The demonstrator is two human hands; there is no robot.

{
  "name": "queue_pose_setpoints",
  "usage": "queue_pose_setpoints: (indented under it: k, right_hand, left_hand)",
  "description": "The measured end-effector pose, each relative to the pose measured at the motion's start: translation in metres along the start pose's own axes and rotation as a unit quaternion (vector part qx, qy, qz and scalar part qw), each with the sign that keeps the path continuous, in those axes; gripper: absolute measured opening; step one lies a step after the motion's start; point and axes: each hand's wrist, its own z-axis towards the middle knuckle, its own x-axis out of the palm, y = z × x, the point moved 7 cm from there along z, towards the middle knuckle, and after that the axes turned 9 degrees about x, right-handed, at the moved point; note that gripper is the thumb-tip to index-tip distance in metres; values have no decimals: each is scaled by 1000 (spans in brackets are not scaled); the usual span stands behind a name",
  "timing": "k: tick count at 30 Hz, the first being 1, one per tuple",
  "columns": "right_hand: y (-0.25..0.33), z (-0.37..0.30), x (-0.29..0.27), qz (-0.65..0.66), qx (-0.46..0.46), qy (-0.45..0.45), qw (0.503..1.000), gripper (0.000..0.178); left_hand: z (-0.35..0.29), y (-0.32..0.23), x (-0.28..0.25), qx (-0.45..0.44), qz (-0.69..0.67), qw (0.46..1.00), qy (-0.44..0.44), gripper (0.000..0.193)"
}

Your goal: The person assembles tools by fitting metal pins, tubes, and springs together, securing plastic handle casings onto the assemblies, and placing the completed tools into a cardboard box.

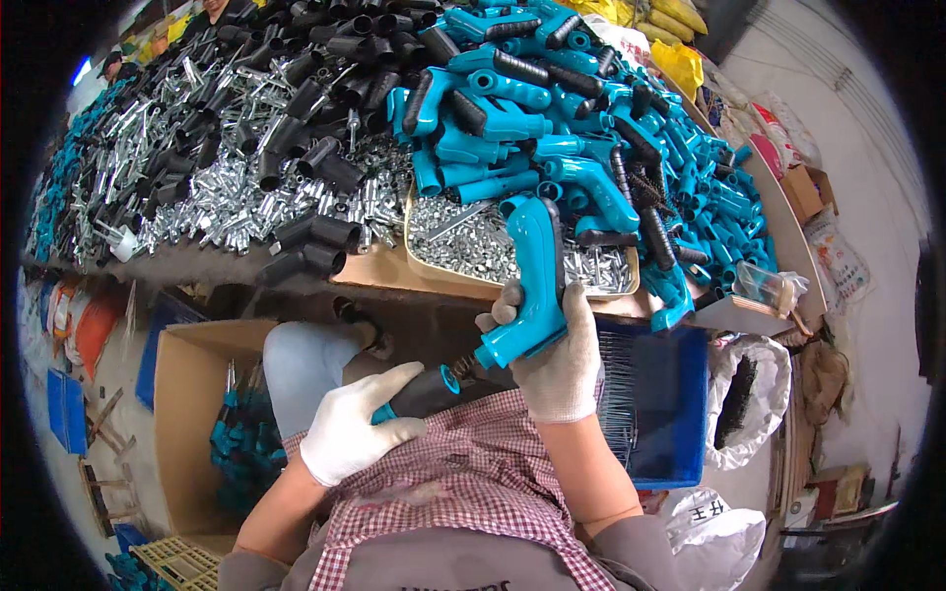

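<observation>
Two gloved hands, one teal housing, one spring

Teal housing (534, 266): pistol-shaped, roughly upright, off the near edge of the tabletop (370, 267), lower end bent leftward. Right hand (562, 370) — closed around its lower part. Left hand (353, 426) — curled round a black sleeve (424, 392) with a teal end ring. Spring (464, 368): coils exposed between sleeve and housing; seating at either end cannot be told.

Stock: shallow tray (443, 278) of small metal parts at the tabletop's near edge; teal housings heaped toward its right edge.

Risks, as judged: pushing the sleeve in at an angle could buckle the spring or let it jump out; loose glove grip on the curved shell could let it twist; anything dropped would likely miss the near edge and land on the lap or floor.
</observation>
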Motion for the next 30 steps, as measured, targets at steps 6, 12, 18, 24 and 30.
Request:
queue_pose_setpoints:
  k: [6, 12, 18, 24, 30]
  right_hand:
    - [-17, -2, 9, -74, 20, 43, 996, 54]
    - [-26, -9, 2, -265, 106, 213, 934, 56]
    - [-36, -35, 4, -623, 179, 248, 720, 55]
    - [-53, -84, 51, -768, -397, 422, 273, 35]
    - [-48, -79, 55, -723, -435, 472, 257, 36]
  left_hand:
    - [-7, -3, -6, 13, 44, 999, -4, 65]
    - [-12, 9, -3, -28, -70, 997, 22, 62]
    - [-21, 22, -11, -63, -16, 984, 164, 61]
    - [-50, 62, 17, -222, -353, 842, 341, 69]
    - [-56, 59, 24, -231, -447, 788, 356, 78]
